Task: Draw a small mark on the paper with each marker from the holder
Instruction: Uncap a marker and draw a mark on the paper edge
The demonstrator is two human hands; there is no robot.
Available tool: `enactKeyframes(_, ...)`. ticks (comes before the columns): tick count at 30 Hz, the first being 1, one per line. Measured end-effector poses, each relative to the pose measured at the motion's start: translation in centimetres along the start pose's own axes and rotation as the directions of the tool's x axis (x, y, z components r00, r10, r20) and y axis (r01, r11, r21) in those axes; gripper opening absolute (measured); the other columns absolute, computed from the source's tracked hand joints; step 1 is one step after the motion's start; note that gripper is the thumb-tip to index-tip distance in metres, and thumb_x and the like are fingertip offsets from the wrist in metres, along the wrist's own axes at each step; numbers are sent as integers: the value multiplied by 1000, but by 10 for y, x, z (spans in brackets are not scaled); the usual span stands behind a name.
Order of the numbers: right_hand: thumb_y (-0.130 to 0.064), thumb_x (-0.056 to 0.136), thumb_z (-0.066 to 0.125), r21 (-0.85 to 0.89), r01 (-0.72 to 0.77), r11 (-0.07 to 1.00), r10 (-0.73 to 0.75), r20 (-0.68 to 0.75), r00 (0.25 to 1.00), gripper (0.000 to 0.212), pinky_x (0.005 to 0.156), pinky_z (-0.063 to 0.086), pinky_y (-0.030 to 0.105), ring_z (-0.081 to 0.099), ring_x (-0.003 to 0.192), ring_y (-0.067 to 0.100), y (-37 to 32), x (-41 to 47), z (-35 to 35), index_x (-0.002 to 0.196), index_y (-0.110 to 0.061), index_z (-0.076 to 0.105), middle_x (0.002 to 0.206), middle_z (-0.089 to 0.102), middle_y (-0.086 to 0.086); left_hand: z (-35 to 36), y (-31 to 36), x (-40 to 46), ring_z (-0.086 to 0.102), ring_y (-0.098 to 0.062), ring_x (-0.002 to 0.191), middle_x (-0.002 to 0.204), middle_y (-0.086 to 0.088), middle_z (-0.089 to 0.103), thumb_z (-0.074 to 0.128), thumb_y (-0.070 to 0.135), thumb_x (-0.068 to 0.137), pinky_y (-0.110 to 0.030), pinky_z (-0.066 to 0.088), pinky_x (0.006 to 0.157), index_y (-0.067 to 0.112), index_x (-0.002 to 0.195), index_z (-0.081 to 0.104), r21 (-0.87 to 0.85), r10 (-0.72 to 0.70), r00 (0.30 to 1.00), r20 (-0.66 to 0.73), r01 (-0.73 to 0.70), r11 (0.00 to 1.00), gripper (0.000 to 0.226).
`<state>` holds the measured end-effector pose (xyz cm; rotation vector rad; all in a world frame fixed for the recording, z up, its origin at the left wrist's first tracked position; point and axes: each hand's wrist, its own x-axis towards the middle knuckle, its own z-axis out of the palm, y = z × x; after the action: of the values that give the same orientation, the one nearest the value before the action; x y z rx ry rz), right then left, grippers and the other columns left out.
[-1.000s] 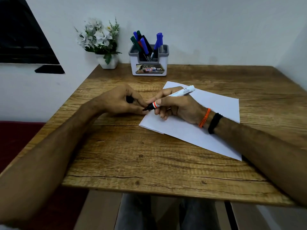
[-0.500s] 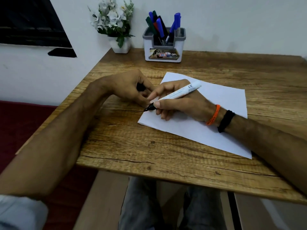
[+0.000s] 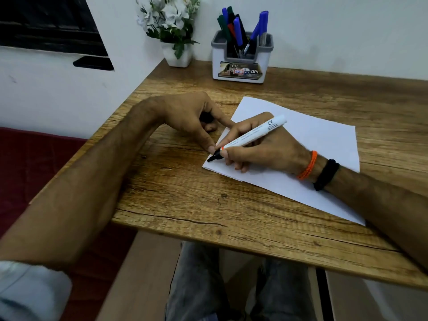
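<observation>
A white sheet of paper (image 3: 319,144) lies on the wooden table (image 3: 208,200). My right hand (image 3: 261,149) grips a white marker (image 3: 254,135) with a black tip, uncapped; the tip touches the paper's near left corner. My left hand (image 3: 192,117) rests on the table beside that corner, fingers curled round a small black thing, apparently the marker's cap (image 3: 205,117), with its fingertips on the paper's edge. The grey and white holder (image 3: 242,59) stands at the back with several blue, green, red and black markers in it.
A white pot of white flowers (image 3: 172,26) stands left of the holder against the wall. The table's left edge lies close to my left forearm, and the front edge runs below both arms. My legs show under the table.
The marker tip has come down onto the paper's corner. The view has tipped downward and closer. My left hand has stayed beside the corner with the cap.
</observation>
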<state>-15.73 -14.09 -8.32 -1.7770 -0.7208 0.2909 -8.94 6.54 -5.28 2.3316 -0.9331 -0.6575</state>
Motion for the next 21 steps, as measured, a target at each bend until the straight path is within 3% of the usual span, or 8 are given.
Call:
enactKeyframes(5, 2, 84, 72, -1, 8, 1000, -8, -1, 1000, 8, 51, 56, 24, 67, 54, 15, 0, 0, 0, 92, 3, 74, 70, 72, 14, 1, -4, 2, 49, -17, 64, 64, 8, 49, 84, 35, 59, -33, 40, 70, 37, 124, 63, -3, 2, 1000, -3, -2, 1000, 68)
enactKeyframes(18, -1, 85, 72, -6, 35, 999, -35, 43, 998, 11, 53, 57, 26, 69, 57, 18, 3, 1, 0, 95, 3, 74, 71, 73, 13, 0, -3, 1, 48, -15, 63, 63, 10, 49, 84, 35, 58, -28, 40, 67, 32, 125, 64, -33, -10, 1000, -15, 9, 999, 70)
enactKeyframes(21, -2, 84, 73, -11, 29, 1000, -29, 32, 999, 12, 54, 58, 27, 69, 57, 19, 3, 1, -1, 95, 4, 74, 72, 73, 15, 0, -1, 1, 47, -10, 60, 61, 12, 48, 83, 32, 58, -22, 40, 64, 31, 125, 64, -33, -17, 1000, -14, 16, 999, 69)
